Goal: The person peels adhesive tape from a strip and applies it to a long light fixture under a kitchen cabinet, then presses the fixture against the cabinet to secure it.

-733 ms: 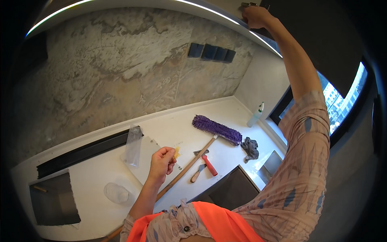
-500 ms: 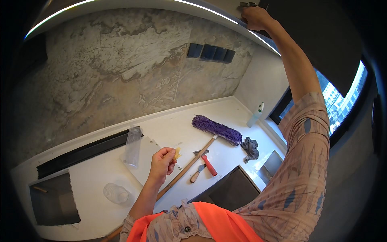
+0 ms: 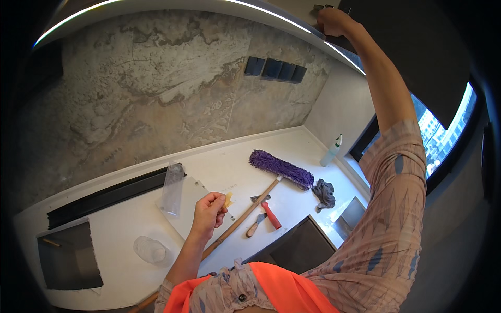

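My left hand [image 3: 209, 213] is closed in a pinch above the white countertop [image 3: 211, 164]. Between its thumb and fingers sticks out a crumpled yellowish scrap [image 3: 228, 199], perhaps tape or paper. High at the upper right, my right hand [image 3: 335, 22] is raised to the overhead cabinet, beside a metal hinge [image 3: 326, 7] and the edge of a dark cabinet door [image 3: 412, 47]. Its fingers curl inward, and whatever they grip is hidden. Below lie a purple fluffy duster [image 3: 281, 168] on a wooden pole, a red-handled scraper [image 3: 271, 215] and a putty knife [image 3: 255, 226].
A spray bottle [image 3: 331, 151] and a grey rag [image 3: 324, 194] are at the counter's right. Two cutouts, one left [image 3: 68, 261] and one dark at front [image 3: 295, 245], open in the counter. A black strip [image 3: 115, 195], clear plastic sleeve [image 3: 173, 190] and plastic bottle [image 3: 151, 250] lie left.
My right hand has shifted very slightly along the cabinet by the hinge. My left hand stays in place with the yellowish scrap. The objects on the counter are unmoved.
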Demonstrator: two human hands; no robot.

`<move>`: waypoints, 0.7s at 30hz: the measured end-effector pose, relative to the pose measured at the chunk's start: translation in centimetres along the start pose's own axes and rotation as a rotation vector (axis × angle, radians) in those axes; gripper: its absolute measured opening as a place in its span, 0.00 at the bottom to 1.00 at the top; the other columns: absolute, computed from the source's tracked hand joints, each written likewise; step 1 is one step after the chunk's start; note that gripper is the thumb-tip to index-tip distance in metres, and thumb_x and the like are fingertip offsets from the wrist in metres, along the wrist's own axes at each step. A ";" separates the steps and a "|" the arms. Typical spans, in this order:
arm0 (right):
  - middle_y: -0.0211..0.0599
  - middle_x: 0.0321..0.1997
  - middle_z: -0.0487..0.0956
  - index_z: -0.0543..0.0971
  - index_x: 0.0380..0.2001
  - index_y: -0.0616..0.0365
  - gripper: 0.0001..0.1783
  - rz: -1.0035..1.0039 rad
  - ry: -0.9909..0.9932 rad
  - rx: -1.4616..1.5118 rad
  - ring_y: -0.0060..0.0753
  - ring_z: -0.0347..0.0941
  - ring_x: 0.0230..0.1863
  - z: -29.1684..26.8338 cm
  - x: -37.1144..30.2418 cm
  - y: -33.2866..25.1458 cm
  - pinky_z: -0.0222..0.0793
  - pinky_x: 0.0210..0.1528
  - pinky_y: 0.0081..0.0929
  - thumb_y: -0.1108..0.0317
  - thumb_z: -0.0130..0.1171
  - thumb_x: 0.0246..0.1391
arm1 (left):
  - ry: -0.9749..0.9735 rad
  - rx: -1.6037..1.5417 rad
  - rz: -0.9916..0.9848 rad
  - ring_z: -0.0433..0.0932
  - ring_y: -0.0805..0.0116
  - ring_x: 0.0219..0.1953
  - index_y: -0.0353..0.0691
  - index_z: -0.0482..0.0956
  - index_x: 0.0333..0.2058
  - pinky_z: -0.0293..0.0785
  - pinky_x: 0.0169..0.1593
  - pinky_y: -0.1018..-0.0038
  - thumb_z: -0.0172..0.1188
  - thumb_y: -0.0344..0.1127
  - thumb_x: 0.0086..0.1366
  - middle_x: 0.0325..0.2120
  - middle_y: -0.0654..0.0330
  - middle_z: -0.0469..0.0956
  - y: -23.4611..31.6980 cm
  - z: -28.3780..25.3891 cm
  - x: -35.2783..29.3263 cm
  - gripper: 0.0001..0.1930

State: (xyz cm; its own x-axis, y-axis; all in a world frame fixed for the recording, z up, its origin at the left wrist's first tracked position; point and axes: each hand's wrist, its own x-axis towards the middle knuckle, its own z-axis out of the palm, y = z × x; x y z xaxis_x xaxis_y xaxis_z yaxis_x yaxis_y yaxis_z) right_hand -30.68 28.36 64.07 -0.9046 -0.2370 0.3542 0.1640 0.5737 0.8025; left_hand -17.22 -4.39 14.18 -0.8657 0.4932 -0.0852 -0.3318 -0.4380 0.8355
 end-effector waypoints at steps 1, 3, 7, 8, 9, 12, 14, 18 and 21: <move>0.47 0.30 0.81 0.85 0.27 0.57 0.10 0.010 0.011 -0.045 0.50 0.79 0.39 -0.1 -0.2 -0.4 0.74 0.43 0.39 0.75 0.60 0.37 | 0.001 0.002 -0.005 0.62 0.83 0.13 0.39 0.74 0.34 0.54 0.12 0.84 0.57 0.37 0.67 0.19 0.63 0.72 0.1 0.1 0.0 0.08; 0.46 0.31 0.81 0.84 0.27 0.58 0.10 0.028 0.031 -0.075 0.49 0.79 0.40 -0.4 -0.7 -1.1 0.74 0.43 0.39 0.75 0.60 0.37 | -0.003 -0.001 -0.014 0.62 0.83 0.13 0.39 0.74 0.34 0.54 0.12 0.84 0.57 0.37 0.67 0.19 0.63 0.72 0.1 0.3 0.1 0.08; 0.46 0.33 0.81 0.83 0.27 0.58 0.09 0.064 0.074 -0.020 0.49 0.79 0.41 -1.9 -1.8 -2.4 0.74 0.43 0.39 0.74 0.61 0.37 | -0.007 0.002 -0.016 0.62 0.83 0.13 0.39 0.74 0.34 0.54 0.12 0.84 0.57 0.37 0.67 0.19 0.63 0.72 0.0 0.4 0.3 0.08; 0.46 0.33 0.81 0.83 0.27 0.58 0.08 0.075 0.081 -0.011 0.49 0.78 0.41 -1.9 -2.0 -2.5 0.74 0.43 0.39 0.74 0.61 0.37 | -0.009 0.007 -0.018 0.62 0.83 0.13 0.39 0.74 0.34 0.54 0.12 0.85 0.57 0.37 0.67 0.19 0.63 0.72 -0.1 0.4 0.3 0.08; 0.46 0.33 0.81 0.82 0.27 0.59 0.08 0.072 0.084 -0.005 0.49 0.78 0.41 -1.9 -2.2 -2.7 0.74 0.43 0.39 0.74 0.62 0.37 | -0.007 0.010 -0.019 0.62 0.83 0.13 0.39 0.74 0.34 0.54 0.12 0.84 0.57 0.37 0.67 0.19 0.63 0.72 -0.1 0.4 0.2 0.08; 0.46 0.33 0.81 0.82 0.26 0.59 0.07 0.073 0.117 -0.002 0.49 0.78 0.41 -2.0 -2.2 -2.5 0.74 0.43 0.39 0.74 0.62 0.37 | -0.003 0.011 -0.016 0.62 0.83 0.13 0.39 0.73 0.34 0.53 0.12 0.84 0.56 0.37 0.67 0.19 0.63 0.72 -0.1 0.3 0.2 0.07; 0.47 0.34 0.81 0.82 0.25 0.60 0.07 0.086 0.154 -0.005 0.50 0.78 0.41 -1.4 -2.2 -2.5 0.74 0.43 0.40 0.75 0.63 0.36 | 0.003 0.005 -0.021 0.62 0.83 0.13 0.39 0.73 0.34 0.53 0.12 0.84 0.56 0.37 0.67 0.19 0.63 0.72 -0.3 0.1 0.0 0.07; 0.46 0.35 0.82 0.83 0.31 0.58 0.12 0.099 0.155 -0.079 0.48 0.79 0.41 -1.2 -2.0 -1.9 0.75 0.42 0.40 0.69 0.65 0.40 | 0.007 0.008 -0.013 0.61 0.83 0.13 0.38 0.74 0.35 0.54 0.12 0.84 0.56 0.37 0.67 0.19 0.63 0.72 -0.5 0.2 0.1 0.08; 0.49 0.37 0.82 0.84 0.30 0.59 0.13 0.135 0.175 -0.061 0.50 0.80 0.40 -2.8 -1.7 -3.1 0.76 0.41 0.40 0.67 0.64 0.37 | 0.035 0.011 0.005 0.61 0.84 0.13 0.37 0.75 0.36 0.54 0.13 0.85 0.57 0.37 0.67 0.20 0.62 0.72 -0.2 -0.3 0.1 0.09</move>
State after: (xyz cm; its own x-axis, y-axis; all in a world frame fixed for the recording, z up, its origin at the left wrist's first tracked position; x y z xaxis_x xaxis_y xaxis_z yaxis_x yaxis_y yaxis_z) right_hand -28.56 24.78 62.32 -0.7920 -0.2965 0.5336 0.3069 0.5622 0.7679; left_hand -17.31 -4.46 13.85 -0.8800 0.4644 -0.1003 -0.3239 -0.4321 0.8416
